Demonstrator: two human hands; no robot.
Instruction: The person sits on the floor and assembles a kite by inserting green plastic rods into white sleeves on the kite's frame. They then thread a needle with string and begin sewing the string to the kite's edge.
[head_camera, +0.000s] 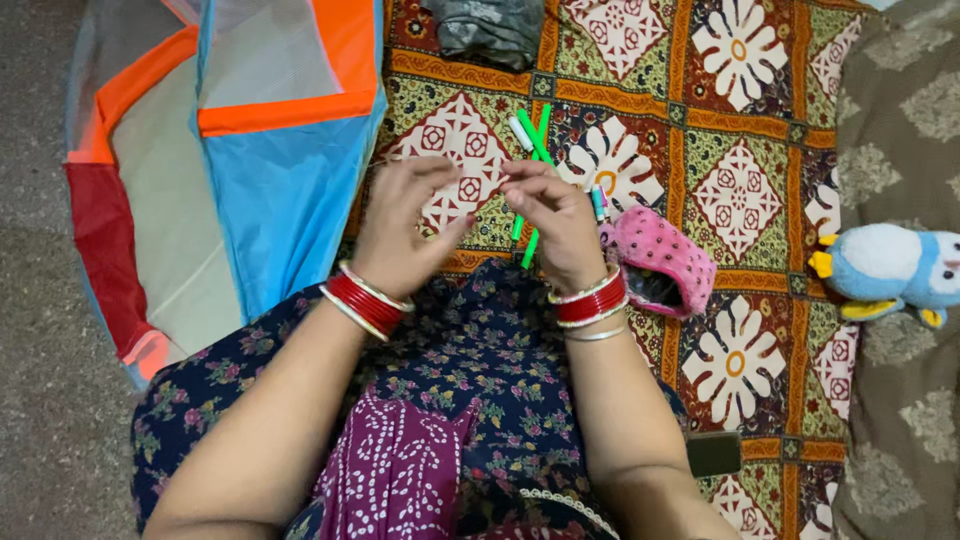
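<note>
- my right hand: fingers pinching green pens over the quilt
- my left hand: fingers loosely spread, just beside them
- pink pouch: near my right wrist

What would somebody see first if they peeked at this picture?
Probably the two hands in the middle, the left hand and right hand, both with red bangles, held over green pens on a bright patterned quilt. Next, the pink pouch just right of the right hand, and the blue and white stuffed toy at the right edge. A blue and orange mesh tent fills the left side.
</note>
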